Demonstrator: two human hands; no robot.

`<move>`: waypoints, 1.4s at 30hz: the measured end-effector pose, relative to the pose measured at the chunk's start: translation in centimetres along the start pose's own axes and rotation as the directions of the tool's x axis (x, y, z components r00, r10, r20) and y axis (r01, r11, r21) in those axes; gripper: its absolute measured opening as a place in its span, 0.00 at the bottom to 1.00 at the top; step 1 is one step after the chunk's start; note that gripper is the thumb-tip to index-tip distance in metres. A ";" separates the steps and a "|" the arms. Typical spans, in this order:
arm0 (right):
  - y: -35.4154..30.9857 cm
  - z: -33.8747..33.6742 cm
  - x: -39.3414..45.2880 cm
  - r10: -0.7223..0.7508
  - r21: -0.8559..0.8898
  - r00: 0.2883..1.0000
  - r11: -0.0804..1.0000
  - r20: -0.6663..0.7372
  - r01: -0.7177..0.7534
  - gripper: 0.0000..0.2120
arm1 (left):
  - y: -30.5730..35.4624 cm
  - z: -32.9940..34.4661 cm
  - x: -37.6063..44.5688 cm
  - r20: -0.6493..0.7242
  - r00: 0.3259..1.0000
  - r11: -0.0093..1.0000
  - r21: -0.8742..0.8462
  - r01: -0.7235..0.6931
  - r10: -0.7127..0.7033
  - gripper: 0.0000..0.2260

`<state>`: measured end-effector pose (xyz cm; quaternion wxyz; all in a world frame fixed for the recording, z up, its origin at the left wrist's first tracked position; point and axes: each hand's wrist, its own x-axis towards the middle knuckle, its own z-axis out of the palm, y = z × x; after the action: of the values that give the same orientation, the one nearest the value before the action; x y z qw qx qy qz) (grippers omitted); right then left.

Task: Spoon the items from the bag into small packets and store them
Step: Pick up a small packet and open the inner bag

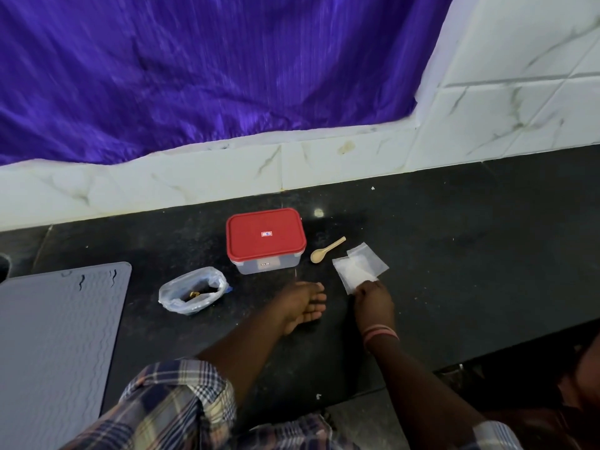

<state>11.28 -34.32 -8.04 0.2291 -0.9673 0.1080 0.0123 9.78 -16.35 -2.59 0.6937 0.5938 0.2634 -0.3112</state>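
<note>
An open clear plastic bag [192, 294] with small brown items inside sits on the black counter [454, 254]. Behind it stands a clear box with a red lid [266, 238], shut. A small wooden spoon [326, 251] lies to the right of the box. Clear small packets [358, 267] lie overlapping beside the spoon. My right hand [373, 303] pinches the near corner of the front packet. My left hand [303, 305] rests flat on the counter, fingers apart, holding nothing, between the bag and the packets.
A grey ribbed mat [55, 336] covers the counter's left part. White marble tiles [324, 164] and a purple curtain [194, 69] rise behind the counter. The counter's front edge runs close to my body at the lower right.
</note>
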 end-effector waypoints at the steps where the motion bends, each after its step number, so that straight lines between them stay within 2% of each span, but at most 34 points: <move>1: -0.3 0.1 0.0 -0.002 0.024 1.000 1.000 -0.019 0.003 0.08 | -0.1 -0.1 0.0 -0.007 1.000 1.000 -0.001 0.009 -0.009 0.13; 4: -0.5 0.3 -0.4 0.027 0.083 0.999 0.996 -0.025 -0.025 0.07 | 0.0 0.0 0.0 -0.012 1.000 1.000 -0.004 0.016 -0.016 0.12; 7: -0.1 0.8 -0.9 0.059 0.111 0.998 0.992 0.037 -0.063 0.05 | 0.0 0.3 -0.1 0.014 1.000 1.000 -0.020 0.017 -0.017 0.12; 10: 0.5 1.4 -1.4 0.010 0.113 0.997 0.993 0.077 -0.019 0.05 | -0.5 0.7 -0.3 0.049 0.999 1.000 -0.012 0.022 -0.021 0.12; 13: 1.0 1.2 -1.6 -0.053 0.046 0.992 0.998 0.112 0.048 0.12 | -1.1 0.9 -0.2 0.077 0.996 0.999 0.006 0.041 -0.042 0.13; 15: 1.3 0.9 -1.1 -0.060 0.012 0.990 0.998 0.129 0.059 0.19 | -1.4 0.9 -0.2 0.081 0.995 0.998 0.025 0.059 -0.060 0.13; 16: 1.3 0.7 -0.9 -0.046 -0.001 0.989 0.999 0.140 0.047 0.19 | -1.5 1.0 -0.2 0.081 0.995 0.997 0.037 0.063 -0.065 0.13; 19: 1.7 0.3 -0.1 -0.028 -0.064 0.987 0.997 0.159 0.039 0.13 | -1.5 1.1 -0.2 0.073 0.995 0.996 0.048 0.069 -0.072 0.13; 22: 2.1 0.1 -0.2 -0.091 -0.126 0.981 0.986 0.172 0.113 0.09 | -1.4 1.4 -0.2 0.074 0.995 0.996 0.052 0.070 -0.074 0.14; 25: 2.2 0.3 -0.2 -0.086 -0.118 0.983 0.987 0.160 0.105 0.06 | -1.2 1.5 -0.3 0.076 0.994 0.996 0.058 0.069 -0.073 0.14; 28: 2.5 0.5 -0.2 -0.047 -0.086 0.988 0.994 0.150 0.061 0.06 | -1.1 1.3 -0.4 0.071 0.995 0.996 0.045 0.072 -0.075 0.14; 32: 3.1 0.9 -0.7 -0.067 -0.074 0.989 0.994 0.134 0.077 0.08 | -1.2 0.8 -0.4 0.048 0.996 0.997 0.016 0.076 -0.077 0.14; 35: 2.8 0.8 -0.8 -0.051 0.000 0.992 0.999 0.115 0.051 0.08 | -1.3 0.6 -0.5 0.039 0.996 0.997 0.004 0.079 -0.079 0.14; 38: 2.5 0.7 -1.2 -0.091 0.008 0.990 0.996 0.103 0.091 0.10 | -1.3 0.5 -0.6 0.037 0.995 0.996 -0.008 0.091 -0.090 0.14; 42: 2.6 0.4 -1.1 -0.048 -0.022 0.990 0.998 0.129 0.052 0.05 | -1.4 0.8 -0.6 0.023 0.996 0.996 -0.019 0.090 -0.090 0.14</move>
<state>9.72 -36.17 -9.40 0.2238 -0.9697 0.0686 0.0700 8.32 -17.19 -2.99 0.6878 0.5707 0.2854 -0.3461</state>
